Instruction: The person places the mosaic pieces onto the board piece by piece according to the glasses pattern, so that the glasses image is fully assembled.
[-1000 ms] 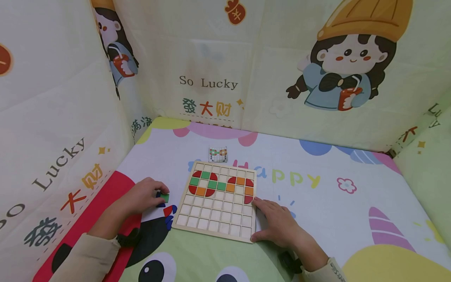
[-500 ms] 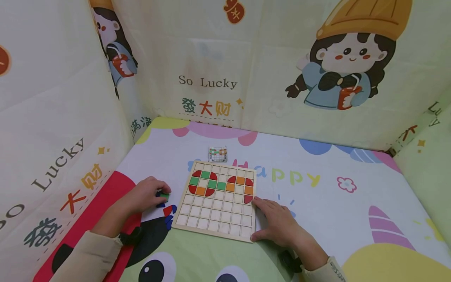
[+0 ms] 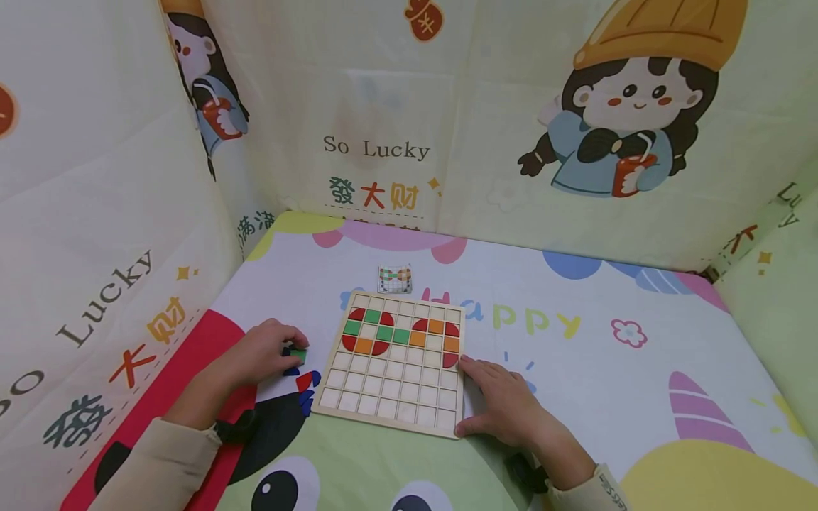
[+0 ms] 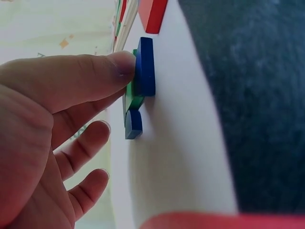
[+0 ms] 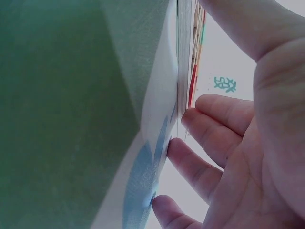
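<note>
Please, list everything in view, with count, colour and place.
Board: one, pale, lower centre
Tiles: fifteen, seven red, four green, four orange, on board
Card: one, multicoloured, beyond board
Loose pieces: several, blue, green and red, left of board
Table cover: one, multicoloured, under board
Wall cloth: three sides, cream, around table cover
Wrist devices: two, black, on wrists
Sleeves: two, beige, on forearms
Left hand: one, pinching green piece
Right hand: one, at board's right edge

The grid board [image 3: 396, 370] rests on the table [image 3: 562, 369], with inset tiles [image 3: 385, 335] in cells toward its rear. The card [image 3: 395, 279] lies just behind the board; loose tiles [image 3: 304, 383] lie just beside its left edge. Farther left, the left hand [image 3: 262, 353] has a held tile [image 3: 299, 355] between thumb and finger; the right hand [image 3: 501, 397] is at the board's right edge.
</note>
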`<state>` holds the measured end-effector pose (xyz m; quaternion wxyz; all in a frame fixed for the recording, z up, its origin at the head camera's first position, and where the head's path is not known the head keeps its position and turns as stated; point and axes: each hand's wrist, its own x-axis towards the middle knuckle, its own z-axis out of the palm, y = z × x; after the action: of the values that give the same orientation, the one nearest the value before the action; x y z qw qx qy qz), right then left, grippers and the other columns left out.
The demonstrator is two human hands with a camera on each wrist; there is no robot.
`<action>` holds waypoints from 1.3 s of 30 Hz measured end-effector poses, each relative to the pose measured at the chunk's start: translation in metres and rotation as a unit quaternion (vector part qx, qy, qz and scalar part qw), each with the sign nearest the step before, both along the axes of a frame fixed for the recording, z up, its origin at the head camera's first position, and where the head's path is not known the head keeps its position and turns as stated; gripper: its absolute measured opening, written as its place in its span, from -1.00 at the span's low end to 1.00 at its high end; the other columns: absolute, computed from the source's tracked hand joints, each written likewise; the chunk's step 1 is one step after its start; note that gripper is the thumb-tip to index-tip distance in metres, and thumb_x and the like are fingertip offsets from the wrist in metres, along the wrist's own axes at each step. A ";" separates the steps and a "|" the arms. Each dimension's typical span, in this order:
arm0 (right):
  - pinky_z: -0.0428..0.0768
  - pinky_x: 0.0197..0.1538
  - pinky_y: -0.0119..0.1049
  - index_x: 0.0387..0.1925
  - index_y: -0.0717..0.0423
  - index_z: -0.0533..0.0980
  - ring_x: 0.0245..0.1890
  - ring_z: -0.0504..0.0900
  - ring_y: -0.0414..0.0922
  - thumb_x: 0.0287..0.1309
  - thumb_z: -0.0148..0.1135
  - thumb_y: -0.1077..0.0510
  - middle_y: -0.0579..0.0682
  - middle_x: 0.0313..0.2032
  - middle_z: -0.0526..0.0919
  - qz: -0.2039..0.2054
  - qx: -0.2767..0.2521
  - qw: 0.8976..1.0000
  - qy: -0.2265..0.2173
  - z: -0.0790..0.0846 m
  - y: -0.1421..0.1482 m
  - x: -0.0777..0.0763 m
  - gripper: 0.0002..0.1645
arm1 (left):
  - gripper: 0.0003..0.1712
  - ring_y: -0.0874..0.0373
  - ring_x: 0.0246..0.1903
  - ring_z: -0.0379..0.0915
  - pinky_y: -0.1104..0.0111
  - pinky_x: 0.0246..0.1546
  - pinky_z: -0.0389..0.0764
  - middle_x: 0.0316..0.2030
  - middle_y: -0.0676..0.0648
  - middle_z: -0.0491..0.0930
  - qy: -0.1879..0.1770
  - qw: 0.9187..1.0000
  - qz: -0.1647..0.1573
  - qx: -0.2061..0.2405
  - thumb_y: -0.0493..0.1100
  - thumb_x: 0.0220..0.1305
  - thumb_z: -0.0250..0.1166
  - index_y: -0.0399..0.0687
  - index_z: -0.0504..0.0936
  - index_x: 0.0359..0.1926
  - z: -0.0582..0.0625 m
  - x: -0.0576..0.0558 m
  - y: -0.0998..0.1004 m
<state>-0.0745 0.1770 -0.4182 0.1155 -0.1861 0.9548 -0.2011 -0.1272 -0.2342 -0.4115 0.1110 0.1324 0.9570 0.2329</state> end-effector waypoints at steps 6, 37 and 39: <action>0.29 0.24 0.22 0.42 0.09 0.33 0.36 0.32 0.12 -0.29 0.61 -0.33 0.06 0.38 0.40 0.001 -0.001 1.000 -0.003 0.000 0.000 0.000 0.26 | -0.56 -0.09 -0.05 0.41 0.18 -0.23 0.69 -0.15 -0.12 0.57 -0.010 1.000 0.002 0.011 -0.23 0.00 0.57 -0.18 0.70 -0.04 0.001 0.001 0.004; 0.29 0.23 0.22 0.43 0.09 0.33 0.37 0.31 0.11 -0.30 0.61 -0.34 0.05 0.38 0.40 -0.001 -0.004 1.000 -0.006 0.000 0.001 0.000 0.27 | -0.54 0.00 -0.05 0.39 0.29 -0.30 0.68 -0.13 -0.07 0.57 -0.005 1.000 -0.025 0.003 -0.19 0.00 0.57 -0.12 0.70 -0.01 0.016 -0.009 0.034; 0.29 0.23 0.23 0.43 0.09 0.33 0.37 0.31 0.11 -0.30 0.61 -0.34 0.05 0.38 0.40 -0.001 -0.004 1.000 -0.006 0.001 0.001 0.000 0.27 | -0.56 0.01 -0.04 0.39 0.28 -0.27 0.67 -0.13 -0.06 0.57 -0.001 0.999 -0.033 -0.005 -0.17 0.01 0.56 -0.08 0.71 -0.03 0.017 -0.011 0.042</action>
<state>-0.0746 0.1775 -0.4175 0.1205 -0.1839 0.9535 -0.2060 -0.1381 -0.1924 -0.3947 0.1201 0.1633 0.9532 0.2242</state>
